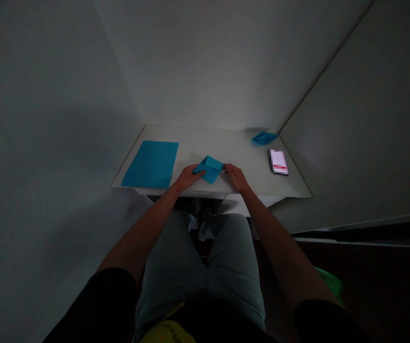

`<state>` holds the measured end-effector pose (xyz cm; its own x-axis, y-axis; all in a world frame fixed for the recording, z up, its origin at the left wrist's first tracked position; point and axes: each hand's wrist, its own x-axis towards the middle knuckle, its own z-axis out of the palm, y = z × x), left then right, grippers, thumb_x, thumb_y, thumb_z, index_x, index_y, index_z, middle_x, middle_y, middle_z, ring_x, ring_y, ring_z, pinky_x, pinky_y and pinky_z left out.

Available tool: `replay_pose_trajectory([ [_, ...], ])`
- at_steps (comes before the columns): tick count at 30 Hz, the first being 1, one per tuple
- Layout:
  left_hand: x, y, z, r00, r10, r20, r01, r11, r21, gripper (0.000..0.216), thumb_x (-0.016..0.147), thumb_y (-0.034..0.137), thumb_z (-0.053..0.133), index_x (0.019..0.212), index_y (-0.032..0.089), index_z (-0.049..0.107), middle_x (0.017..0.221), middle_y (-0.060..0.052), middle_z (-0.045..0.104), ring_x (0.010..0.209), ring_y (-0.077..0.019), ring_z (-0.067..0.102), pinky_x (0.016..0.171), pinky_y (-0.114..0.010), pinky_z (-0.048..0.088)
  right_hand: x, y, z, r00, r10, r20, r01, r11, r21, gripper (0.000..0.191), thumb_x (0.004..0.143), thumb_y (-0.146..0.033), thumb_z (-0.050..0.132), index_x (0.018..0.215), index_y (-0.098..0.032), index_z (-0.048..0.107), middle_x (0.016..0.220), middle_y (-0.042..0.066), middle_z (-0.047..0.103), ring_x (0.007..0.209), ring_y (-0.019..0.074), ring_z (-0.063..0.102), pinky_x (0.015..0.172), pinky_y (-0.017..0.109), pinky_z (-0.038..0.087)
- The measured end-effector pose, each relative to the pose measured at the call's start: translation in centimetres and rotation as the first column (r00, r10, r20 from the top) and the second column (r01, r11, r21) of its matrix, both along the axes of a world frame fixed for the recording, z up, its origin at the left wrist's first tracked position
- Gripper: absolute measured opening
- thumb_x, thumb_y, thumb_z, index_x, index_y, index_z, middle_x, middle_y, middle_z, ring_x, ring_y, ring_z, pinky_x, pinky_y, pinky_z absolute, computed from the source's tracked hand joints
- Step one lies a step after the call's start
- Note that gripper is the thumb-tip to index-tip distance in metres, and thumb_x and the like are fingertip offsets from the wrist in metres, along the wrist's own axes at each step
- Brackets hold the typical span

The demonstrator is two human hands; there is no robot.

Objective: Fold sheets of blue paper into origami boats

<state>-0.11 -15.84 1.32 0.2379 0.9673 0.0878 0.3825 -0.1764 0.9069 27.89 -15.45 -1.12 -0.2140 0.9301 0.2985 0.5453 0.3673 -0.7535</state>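
A partly folded piece of blue paper (210, 168) lies near the front edge of a small white table (226, 143). My left hand (189, 176) pinches its left corner, with the fingers closed on the paper. My right hand (236, 177) rests at the paper's right side and its fingertips touch the edge; the fingers are curled and I cannot tell if they grip. Both forearms reach forward over my lap.
A flat blue sheet (151, 163) lies on the table's left part. A finished blue folded shape (264, 138) sits at the back right corner. A phone (278, 162) with a lit screen lies at the right. Walls close in on three sides.
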Motion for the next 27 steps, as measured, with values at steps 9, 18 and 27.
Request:
replay_pose_trajectory([
  [9,0.9,-0.1,-1.7,0.992,-0.001,-0.129,0.004,1.0,0.029,0.039,0.093,0.056,0.073,0.104,0.019,0.08,0.096,-0.005,0.081,0.089,-0.0244,0.072,0.082,-0.034,0.057,0.1,-0.1,-0.3,0.992,-0.005,-0.128,-0.007,0.996,-0.087,0.05,0.093,-0.072,0.069,0.103,-0.024,0.074,0.086,0.003,0.073,0.076,0.0203,0.064,0.074,0.035,0.052],
  [18,1.2,0.6,-1.8,0.978,0.058,0.201,-0.059,0.998,-0.004,0.033,0.094,0.026,0.068,0.125,0.017,0.075,0.102,-0.006,0.081,0.088,-0.0187,0.073,0.084,-0.031,0.06,0.1,0.3,-0.7,0.967,-0.02,-0.254,0.0,0.997,-0.076,0.049,0.092,-0.071,0.07,0.107,-0.024,0.074,0.076,-0.001,0.062,0.069,0.0175,0.054,0.066,0.032,0.043],
  [27,1.0,0.3,-1.2,0.978,0.079,0.195,-0.082,0.997,0.006,0.025,0.09,0.012,0.059,0.103,0.018,0.079,0.089,-0.002,0.077,0.081,-0.0157,0.071,0.085,-0.03,0.057,0.7,0.5,-0.7,0.977,-0.003,-0.215,-0.001,1.0,-0.015,0.036,0.097,-0.054,0.062,0.105,-0.025,0.082,0.091,0.005,0.073,0.069,0.0181,0.056,0.067,0.034,0.047],
])
